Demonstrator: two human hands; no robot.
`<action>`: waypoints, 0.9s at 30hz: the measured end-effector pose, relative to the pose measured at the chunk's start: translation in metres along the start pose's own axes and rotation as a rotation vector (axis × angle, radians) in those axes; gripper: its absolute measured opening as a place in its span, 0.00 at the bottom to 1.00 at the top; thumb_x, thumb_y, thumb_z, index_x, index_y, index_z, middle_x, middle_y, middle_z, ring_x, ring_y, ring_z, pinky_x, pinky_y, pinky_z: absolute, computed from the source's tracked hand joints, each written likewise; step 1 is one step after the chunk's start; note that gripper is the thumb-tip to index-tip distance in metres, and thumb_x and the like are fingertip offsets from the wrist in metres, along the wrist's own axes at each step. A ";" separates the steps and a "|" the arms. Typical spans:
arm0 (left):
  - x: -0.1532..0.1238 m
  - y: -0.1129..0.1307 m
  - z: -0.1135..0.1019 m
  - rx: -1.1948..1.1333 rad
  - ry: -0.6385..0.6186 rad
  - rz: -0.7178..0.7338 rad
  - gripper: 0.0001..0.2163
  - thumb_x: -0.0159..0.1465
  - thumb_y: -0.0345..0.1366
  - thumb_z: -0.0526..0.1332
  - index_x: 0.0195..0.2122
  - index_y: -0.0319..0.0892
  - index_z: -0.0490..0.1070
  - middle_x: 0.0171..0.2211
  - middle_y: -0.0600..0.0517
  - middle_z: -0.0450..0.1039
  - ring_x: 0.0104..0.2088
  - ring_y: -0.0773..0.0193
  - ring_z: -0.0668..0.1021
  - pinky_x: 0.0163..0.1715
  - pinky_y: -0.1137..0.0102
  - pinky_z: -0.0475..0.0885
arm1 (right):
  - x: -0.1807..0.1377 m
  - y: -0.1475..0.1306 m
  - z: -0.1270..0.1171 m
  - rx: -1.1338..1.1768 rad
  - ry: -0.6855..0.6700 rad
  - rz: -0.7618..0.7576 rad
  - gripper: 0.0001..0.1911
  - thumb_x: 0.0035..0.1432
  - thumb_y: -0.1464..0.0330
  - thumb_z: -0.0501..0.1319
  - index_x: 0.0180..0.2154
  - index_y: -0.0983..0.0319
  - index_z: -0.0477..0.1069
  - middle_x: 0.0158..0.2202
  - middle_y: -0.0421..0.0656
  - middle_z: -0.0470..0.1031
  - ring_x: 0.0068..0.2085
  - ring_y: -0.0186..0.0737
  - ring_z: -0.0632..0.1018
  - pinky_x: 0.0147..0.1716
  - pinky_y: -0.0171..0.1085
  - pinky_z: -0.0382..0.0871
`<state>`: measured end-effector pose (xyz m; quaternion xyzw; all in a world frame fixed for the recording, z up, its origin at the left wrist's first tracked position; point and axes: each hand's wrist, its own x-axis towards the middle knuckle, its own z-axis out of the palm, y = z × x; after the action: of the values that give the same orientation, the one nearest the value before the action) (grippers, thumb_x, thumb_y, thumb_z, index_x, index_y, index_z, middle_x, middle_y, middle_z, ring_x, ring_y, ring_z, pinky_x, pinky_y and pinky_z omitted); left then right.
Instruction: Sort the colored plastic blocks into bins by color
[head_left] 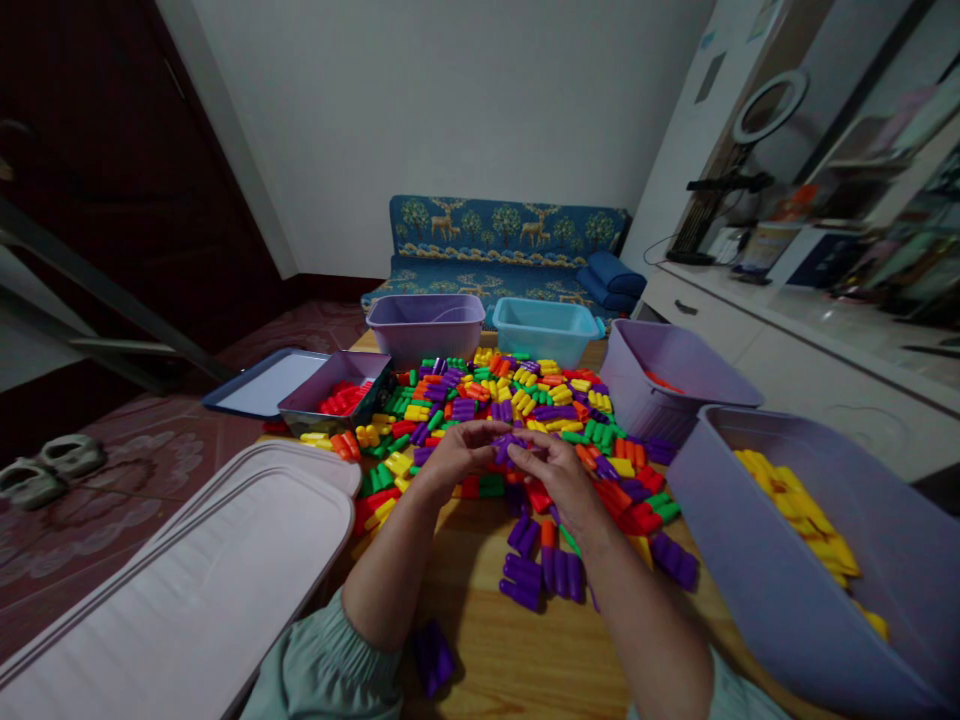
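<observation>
My left hand (459, 452) and my right hand (556, 468) meet over the wooden table (525, 650), fingers pinched together on a purple block piece (510, 447) between them. Under and beyond the hands spreads a pile of small plastic blocks (517, 400) in purple, yellow, green, red and orange. A row of joined purple blocks (541, 573) lies on the table just below my right wrist. One more purple block (433, 655) rests near my left forearm.
A large purple bin with yellow blocks (787, 560) stands at the right, another purple bin (667, 385) behind it. Purple (426, 325) and blue (546, 330) bins sit at the back. A tray of red blocks (341, 392) and a pale lid (187, 590) lie left.
</observation>
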<state>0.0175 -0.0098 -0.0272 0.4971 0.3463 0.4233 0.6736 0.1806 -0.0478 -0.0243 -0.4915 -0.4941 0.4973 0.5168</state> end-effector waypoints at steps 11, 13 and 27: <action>-0.018 0.046 -0.034 1.327 0.510 -0.089 0.17 0.55 0.33 0.60 0.45 0.46 0.79 0.38 0.46 0.80 0.38 0.55 0.78 0.32 0.71 0.65 | 0.000 -0.006 -0.003 0.006 0.154 -0.043 0.17 0.44 0.56 0.68 0.29 0.63 0.76 0.27 0.42 0.77 0.30 0.37 0.74 0.22 0.31 0.64; -0.023 0.049 -0.040 1.456 0.438 -0.155 0.17 0.55 0.33 0.61 0.46 0.46 0.78 0.41 0.44 0.79 0.42 0.52 0.78 0.33 0.70 0.66 | 0.001 -0.003 -0.002 -0.013 0.141 -0.053 0.16 0.45 0.56 0.68 0.29 0.63 0.76 0.27 0.42 0.77 0.29 0.36 0.74 0.24 0.32 0.66; -0.023 0.036 -0.036 1.383 0.061 -0.099 0.24 0.46 0.25 0.59 0.44 0.46 0.79 0.35 0.49 0.80 0.35 0.57 0.78 0.31 0.72 0.66 | 0.002 0.017 0.004 -0.354 0.063 -0.180 0.12 0.51 0.60 0.64 0.32 0.63 0.77 0.28 0.42 0.77 0.31 0.40 0.75 0.32 0.37 0.66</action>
<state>-0.0318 -0.0118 -0.0010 0.7837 0.5777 0.0882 0.2107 0.1764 -0.0452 -0.0414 -0.5439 -0.5994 0.3389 0.4796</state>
